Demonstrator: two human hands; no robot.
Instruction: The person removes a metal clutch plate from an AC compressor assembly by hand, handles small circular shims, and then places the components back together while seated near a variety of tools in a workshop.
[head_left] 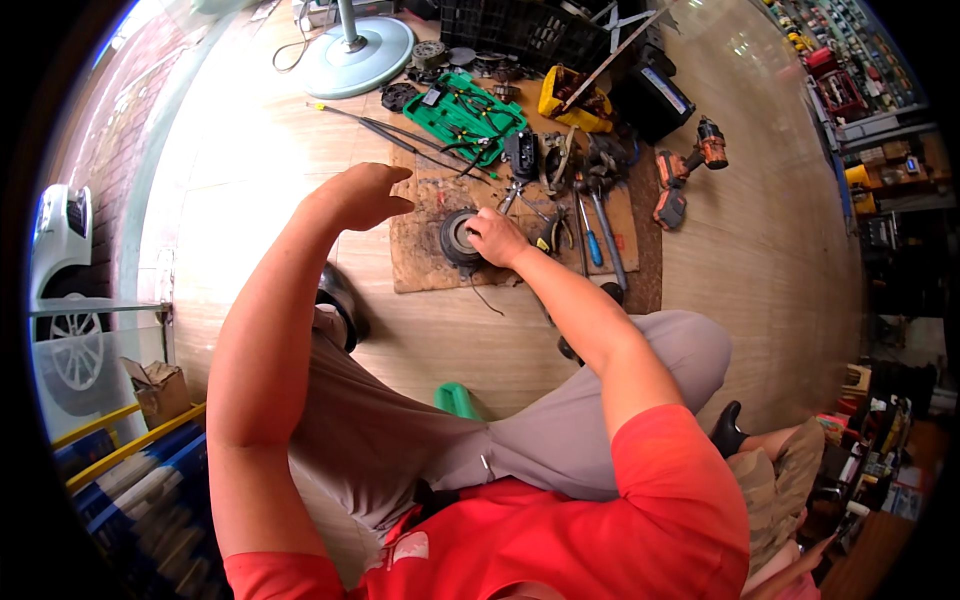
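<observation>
My right hand [497, 238] has its fingers bent onto the face of a round, dark, pulley-like part [452, 247]. The part has a metal inner ring and lies on a stained cardboard sheet [420, 272]. A thin wire [487, 301] runs out below it toward me. To the left and above the cardboard, my left hand [368, 196] hovers with fingers stretched and apart, holding nothing. Just right of my right hand are pliers [548, 236] with yellow and black grips. Farther right lie a blue-handled screwdriver [595, 248] and a long metal tool [609, 240].
A green tool case [470, 118] lies open beyond the cardboard. Greasy metal parts [556, 160], a yellow container [575, 100] and a black battery [652, 103] stand nearby. An orange cordless power tool [688, 172] rests at right. A fan base [357, 56] stands at back left. Another person's leg [775, 470] shows at lower right.
</observation>
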